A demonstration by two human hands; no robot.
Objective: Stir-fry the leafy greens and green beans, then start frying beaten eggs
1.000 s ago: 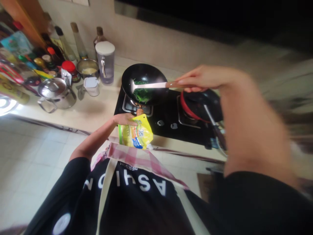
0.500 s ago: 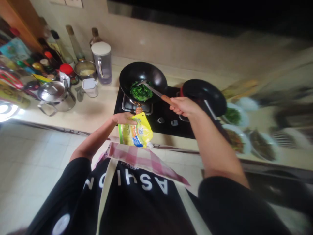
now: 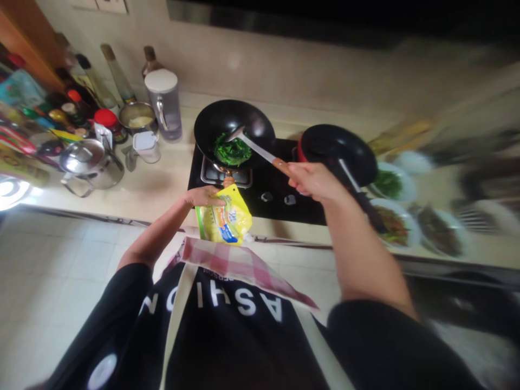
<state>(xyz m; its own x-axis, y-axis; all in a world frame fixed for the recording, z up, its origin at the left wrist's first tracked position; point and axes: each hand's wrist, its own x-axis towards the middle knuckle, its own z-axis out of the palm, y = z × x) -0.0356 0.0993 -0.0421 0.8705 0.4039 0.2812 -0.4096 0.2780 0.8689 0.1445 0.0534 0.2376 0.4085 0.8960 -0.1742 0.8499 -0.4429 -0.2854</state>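
Observation:
My left hand (image 3: 204, 196) is closed on a yellow spouted seasoning pouch (image 3: 225, 216), held in front of the stove edge with its white spout low on the right. My right hand (image 3: 312, 180) grips the wooden handle of a metal spatula (image 3: 260, 150). The spatula's blade is over chopped leafy greens (image 3: 232, 150) inside a black wok (image 3: 211, 119). That wok sits on the left burner, and its wooden handle points toward me, just above the pouch.
Right of the wok stands a second black pan (image 3: 337, 146). Plates of food, one with greens (image 3: 388, 184), line the right counter. A lidded steel pot (image 3: 91, 162), a white seasoning box (image 3: 147, 146), a clear pitcher (image 3: 167, 108) and several bottles stand at left.
The spatula's blade has lifted and turned slightly within the wok, and my right hand has shifted a little to the right. The left hand keeps the pouch nearly in place.

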